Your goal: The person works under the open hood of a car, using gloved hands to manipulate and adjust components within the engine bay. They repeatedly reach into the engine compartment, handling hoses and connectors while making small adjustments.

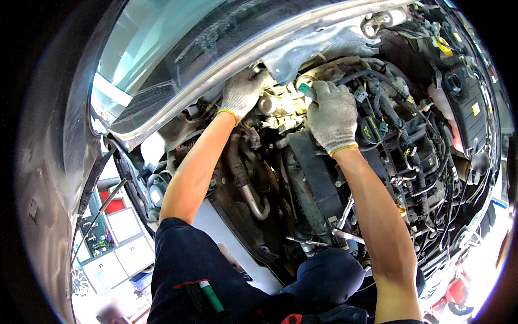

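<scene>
Both my hands wear grey knit gloves with yellow cuffs and reach deep into a car's engine bay. My left hand (243, 93) is at the back, under the cowl edge, its fingers curled beside a dark round-ended part (259, 68); what they hold is hidden. My right hand (334, 116) is closed, its thumb side against a small flat grey piece with a green end (304, 87). Between the hands, brightly lit pale metal engine parts (283, 105) show. Just below my right hand lies the black engine cover (315, 167).
Ratchet-like metal tools (348, 235) lie on the engine's near side. A bent metal pipe (253, 202) runs down left of the cover. Hoses and wiring (410, 156) crowd the right, beside a black box (461, 86). The raised hood (65, 135) borders the left; white cabinets (113, 264) stand beyond.
</scene>
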A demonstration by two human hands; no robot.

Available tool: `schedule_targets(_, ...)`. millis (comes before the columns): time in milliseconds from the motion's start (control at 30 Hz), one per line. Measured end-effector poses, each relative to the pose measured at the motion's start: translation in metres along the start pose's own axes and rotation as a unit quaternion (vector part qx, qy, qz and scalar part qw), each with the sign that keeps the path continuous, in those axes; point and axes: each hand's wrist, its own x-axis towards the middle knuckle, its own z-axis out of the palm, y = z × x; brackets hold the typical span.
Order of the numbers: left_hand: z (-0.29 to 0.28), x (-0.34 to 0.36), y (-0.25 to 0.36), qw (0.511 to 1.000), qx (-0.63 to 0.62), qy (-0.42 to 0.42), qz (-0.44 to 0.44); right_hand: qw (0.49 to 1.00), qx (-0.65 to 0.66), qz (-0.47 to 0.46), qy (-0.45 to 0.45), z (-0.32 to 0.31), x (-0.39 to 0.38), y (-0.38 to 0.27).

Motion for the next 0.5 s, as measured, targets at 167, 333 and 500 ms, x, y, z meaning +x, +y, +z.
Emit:
schedule_targets(167,0.003,0.001,-0.017,0.998,0.007,0.033,0.060,1.000,-0.007,-0.004,0.010,0.003,0.000,-0.002)
schedule_targets(333,-0.006,-0.009,-0.014,0.996,-0.026,0.029,0.080,0.999,0.004,-0.016,0.028,0.007,-0.001,0.001)
schedule_targets(500,0.000,-0.011,-0.006,0.996,-0.041,0.048,0.063,0.999,0.000,-0.017,0.036,0.007,-0.002,0.005)
